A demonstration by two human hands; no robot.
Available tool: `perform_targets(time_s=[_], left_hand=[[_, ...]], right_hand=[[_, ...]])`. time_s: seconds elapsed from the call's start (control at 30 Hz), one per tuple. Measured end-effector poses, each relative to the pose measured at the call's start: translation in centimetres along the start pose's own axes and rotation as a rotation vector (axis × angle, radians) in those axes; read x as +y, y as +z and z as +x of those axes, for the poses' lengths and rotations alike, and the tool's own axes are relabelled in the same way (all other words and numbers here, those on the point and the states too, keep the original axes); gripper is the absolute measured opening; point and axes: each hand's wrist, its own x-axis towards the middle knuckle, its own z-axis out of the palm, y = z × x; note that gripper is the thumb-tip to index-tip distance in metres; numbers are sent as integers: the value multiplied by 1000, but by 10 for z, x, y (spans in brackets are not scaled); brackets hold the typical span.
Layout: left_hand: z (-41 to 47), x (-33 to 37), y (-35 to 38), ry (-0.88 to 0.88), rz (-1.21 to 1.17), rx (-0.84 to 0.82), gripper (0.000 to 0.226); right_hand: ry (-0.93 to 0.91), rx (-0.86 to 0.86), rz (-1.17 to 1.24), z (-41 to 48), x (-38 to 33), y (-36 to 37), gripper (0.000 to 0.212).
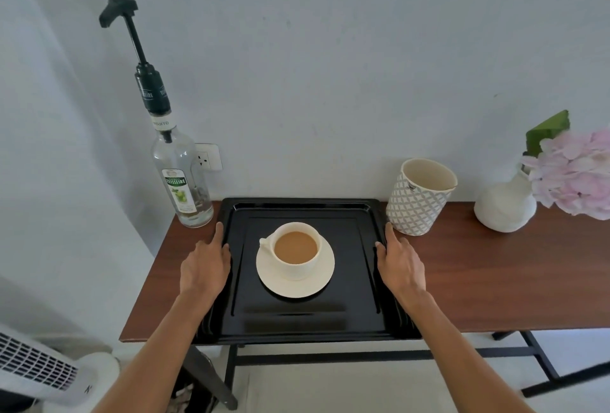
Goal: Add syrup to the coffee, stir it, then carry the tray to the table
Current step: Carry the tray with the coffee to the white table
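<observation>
Tray: I see it black, on the wooden table, its near edge overhanging the table's front edge at 6 o'clock.
Cup: milky coffee, on a saucer mid-tray.
Left hand: fingers laid over the tray's 9 o'clock rim; I cannot tell if they grip.
Right hand: same at the 3 o'clock rim.
Syrup bottle: upright at 10 o'clock, just beside the tray corner.
Patterned pot: at 2 o'clock, close to the tray.
Vase: farther right, well apart.
</observation>
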Motion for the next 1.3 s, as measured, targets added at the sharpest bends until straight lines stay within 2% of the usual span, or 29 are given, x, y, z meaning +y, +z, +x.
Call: perform_targets(time_s=[0.3,0.63,1.3], left_hand=[[-3,-3,4,-13,-121,72,53],[-15,-1,2,-44,-190,111,51],[-90,-19,-15,-160,-251,243,47]], right_hand=[[-14,2,-66,3,0,-4,54],[-19,-31,53,-1,4,-7,54],[-174,-48,82,-26,5,-23,55]])
